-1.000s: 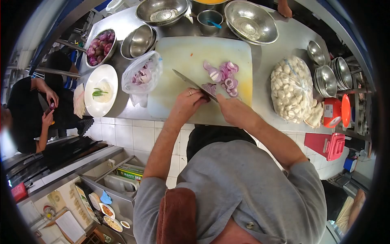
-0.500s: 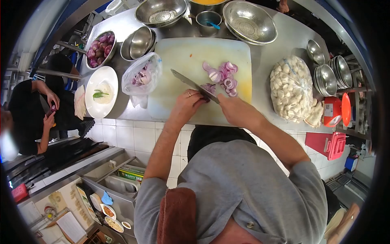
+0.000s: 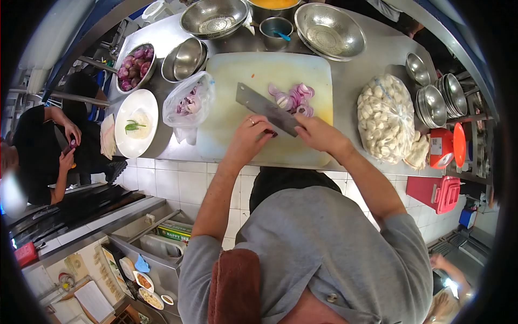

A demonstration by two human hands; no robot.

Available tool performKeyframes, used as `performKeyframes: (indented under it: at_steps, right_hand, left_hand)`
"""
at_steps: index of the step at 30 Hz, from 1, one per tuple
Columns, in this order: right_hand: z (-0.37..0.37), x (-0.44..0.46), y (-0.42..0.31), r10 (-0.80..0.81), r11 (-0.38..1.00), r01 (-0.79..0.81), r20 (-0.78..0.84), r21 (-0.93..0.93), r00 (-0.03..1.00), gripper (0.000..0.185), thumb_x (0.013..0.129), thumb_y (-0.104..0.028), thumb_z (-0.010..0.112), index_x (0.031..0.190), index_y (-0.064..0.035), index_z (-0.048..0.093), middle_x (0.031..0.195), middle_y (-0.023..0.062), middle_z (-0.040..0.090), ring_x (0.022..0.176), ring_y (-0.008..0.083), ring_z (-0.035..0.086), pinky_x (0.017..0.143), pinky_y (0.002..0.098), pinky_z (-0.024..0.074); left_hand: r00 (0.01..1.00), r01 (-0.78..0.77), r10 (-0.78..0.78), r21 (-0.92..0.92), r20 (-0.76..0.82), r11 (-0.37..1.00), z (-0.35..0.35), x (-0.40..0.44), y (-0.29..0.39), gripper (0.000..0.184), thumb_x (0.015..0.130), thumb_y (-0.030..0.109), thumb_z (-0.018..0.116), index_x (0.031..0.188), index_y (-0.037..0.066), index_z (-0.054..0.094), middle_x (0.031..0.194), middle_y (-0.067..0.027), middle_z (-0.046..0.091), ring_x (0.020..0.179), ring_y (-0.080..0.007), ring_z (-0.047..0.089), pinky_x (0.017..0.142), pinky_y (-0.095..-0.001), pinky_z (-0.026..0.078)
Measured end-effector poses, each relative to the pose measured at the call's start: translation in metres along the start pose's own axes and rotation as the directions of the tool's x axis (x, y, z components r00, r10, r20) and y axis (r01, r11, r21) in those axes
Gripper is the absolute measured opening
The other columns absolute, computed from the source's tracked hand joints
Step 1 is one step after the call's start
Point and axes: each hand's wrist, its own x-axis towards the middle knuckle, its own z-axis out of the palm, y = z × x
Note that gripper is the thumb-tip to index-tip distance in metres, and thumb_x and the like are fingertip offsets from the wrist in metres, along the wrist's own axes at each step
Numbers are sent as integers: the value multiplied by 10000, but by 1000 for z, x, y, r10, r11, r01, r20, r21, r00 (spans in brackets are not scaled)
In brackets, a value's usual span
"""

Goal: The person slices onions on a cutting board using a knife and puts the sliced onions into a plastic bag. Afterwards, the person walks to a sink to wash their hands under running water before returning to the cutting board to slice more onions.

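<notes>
A broad-bladed cleaver [image 3: 264, 109] is held in my right hand [image 3: 322, 135], its blade turned to show its flat face over the white cutting board [image 3: 232, 75]. My left hand [image 3: 250, 137] is curled near the board's front edge, pinching a small dark piece of red onion [image 3: 274, 134] at the fingertips. Beyond the blade lies a loose pile of sliced red onion [image 3: 294, 98], its near part hidden by the cleaver. To the left, a clear plastic bag [image 3: 189, 102] holds more purple-white onion pieces.
A bowl of whole red onions [image 3: 135, 67] and a white plate [image 3: 123, 140] stand left. Steel colanders [image 3: 330, 31] and a small pot [image 3: 275, 40] line the back. On the right are a bag of garlic [image 3: 386, 119] and stacked bowls [image 3: 431, 106]. A seated person's hands [image 3: 70, 143] hold an onion.
The cleaver's blade has tilted from edge-down to showing its face and lifted over the slices. My right hand has shifted slightly right. At lower right, another person's arm has come into view.
</notes>
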Motion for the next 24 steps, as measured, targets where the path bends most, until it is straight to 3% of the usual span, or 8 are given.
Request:
performKeyframes:
  at_steps: [2, 5, 9, 11, 12, 14, 18, 24]
  right_hand:
    - [-22, 0, -18, 381, 913, -402, 213, 64, 899, 157, 969, -132, 553, 1082, -32, 508, 841, 263, 650, 802, 486, 620, 701, 518, 493]
    - [-4, -8, -2, 70, 996, -70, -4, -57, 998, 159, 977, -134, 539, 1085, -25, 497, 836, 280, 649, 788, 495, 622, 692, 543, 491]
    - [8, -18, -11, 116, 988, -116, -12, -103, 993, 172, 966, -114, 541, 1079, -5, 472, 803, 288, 644, 753, 491, 633, 661, 552, 491]
    - [17, -24, -12, 54, 997, -56, -34, -44, 998, 181, 939, -71, 539, 1072, 12, 450, 766, 294, 639, 733, 493, 640, 643, 559, 491]
    - [19, -27, -15, 62, 997, -63, -36, -42, 997, 181, 939, -71, 539, 1072, 12, 450, 766, 294, 639, 733, 493, 640, 643, 559, 491]
    - [23, -26, -24, 83, 989, -79, 25, -127, 996, 197, 897, -20, 536, 1065, 23, 443, 750, 291, 639, 739, 489, 649, 652, 553, 501]
    - [26, -22, -26, 66, 985, -67, -12, -160, 998, 209, 873, 5, 528, 1065, 20, 447, 743, 289, 642, 729, 481, 657, 654, 551, 509]
    - [2, -51, -60, 142, 984, -137, 40, -113, 989, 184, 931, -23, 489, 1097, 27, 427, 714, 263, 618, 691, 469, 625, 632, 549, 470]
  left_hand:
    - [987, 73, -48, -162, 156, 984, 2, 4, -1, 139, 808, 14, 731, 930, 33, 667, 876, -109, 673, 844, -297, 658, 725, -361, 533]
    - [921, 358, -353, -1, 166, 934, 10, 3, 10, 83, 843, -4, 671, 921, 23, 657, 906, -119, 671, 874, -307, 658, 733, -354, 527]
    - [838, 540, -545, -150, 10, 828, 11, -8, 6, 94, 856, -15, 643, 942, 17, 660, 958, -130, 672, 899, -315, 659, 766, -364, 532]
    - [987, 151, -155, -62, -53, 987, -1, -11, -6, 106, 865, -21, 627, 951, 22, 672, 992, -123, 674, 915, -310, 654, 806, -376, 532]
    - [987, 150, -153, -67, -46, 986, -3, -11, -10, 106, 865, -21, 627, 951, 22, 672, 992, -123, 674, 915, -310, 654, 806, -376, 532]
    - [969, -143, 142, -10, 203, 990, -6, -4, -18, 120, 858, -23, 634, 954, 28, 683, 1036, -105, 675, 950, -300, 645, 856, -391, 527]
    - [944, -164, 150, 24, 292, 986, -5, 6, -21, 111, 841, -13, 656, 934, 37, 691, 1031, -86, 684, 977, -284, 637, 871, -392, 523]
    - [970, -197, 185, 62, 155, 978, 3, 2, -21, 119, 804, 10, 710, 915, 52, 700, 958, -74, 693, 937, -278, 642, 831, -380, 535]
